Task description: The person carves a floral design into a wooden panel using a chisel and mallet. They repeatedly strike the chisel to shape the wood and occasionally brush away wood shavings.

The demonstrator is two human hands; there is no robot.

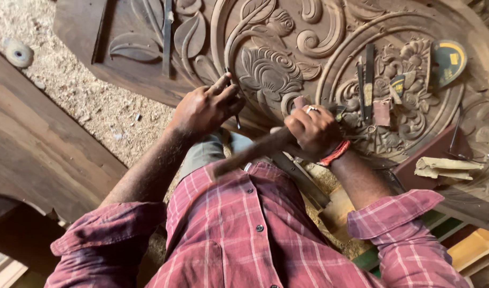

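left hand (pixel 204 109) grips chisel (pixel 235 101), right hand (pixel 313 130) clamps mallet (pixel 255 152), on carved panel (pixel 308 32); sawdust floor (pixel 84 101).

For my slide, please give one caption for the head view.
Left hand steadies a chisel on a carved wooden panel; right hand grips a wooden mallet.

sawdust (pixel 95 101): spread left of the left hand
disc (pixel 18 53): pale, round, on the sawdust far left of the hands
spare chisels (pixel 365 80): lying right of the right hand
folded sandpaper (pixel 447 167): pale, lower right of the right hand
round pad (pixel 449 61): dark with yellow, far right
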